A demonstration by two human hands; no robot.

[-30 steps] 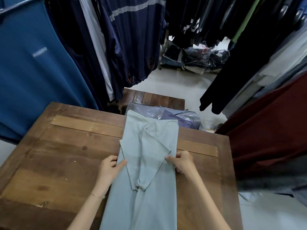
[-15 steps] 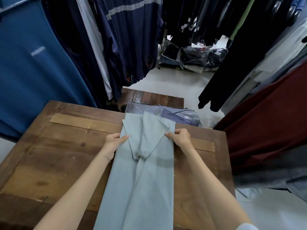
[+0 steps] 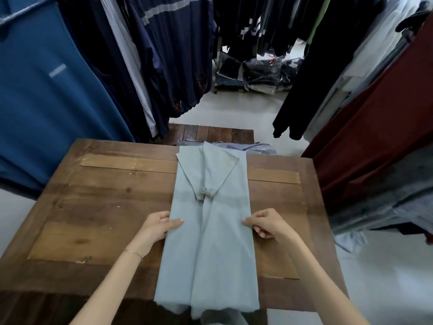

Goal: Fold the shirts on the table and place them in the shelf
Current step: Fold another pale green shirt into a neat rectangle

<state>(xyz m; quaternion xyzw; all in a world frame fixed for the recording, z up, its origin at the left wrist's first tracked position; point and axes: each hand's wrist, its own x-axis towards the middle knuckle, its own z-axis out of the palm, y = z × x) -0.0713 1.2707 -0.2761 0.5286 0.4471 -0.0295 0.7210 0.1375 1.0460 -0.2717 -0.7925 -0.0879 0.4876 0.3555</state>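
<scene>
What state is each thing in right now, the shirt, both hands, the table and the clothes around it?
Pale green shirt: flat on the table, sides and sleeves folded in to a long strip, hem hanging off the near edge.
Left hand: pinching the shirt's left edge.
Right hand: pinching the shirt's right edge.
Wooden table: holds only this shirt.
Plastic-wrapped garments: lying behind the table's far edge.
Hanging clothes: on rails.

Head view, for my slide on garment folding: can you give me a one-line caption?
Both hands, left and right, grip the side edges of a pale blue shirt folded lengthwise on a wooden table.
</scene>
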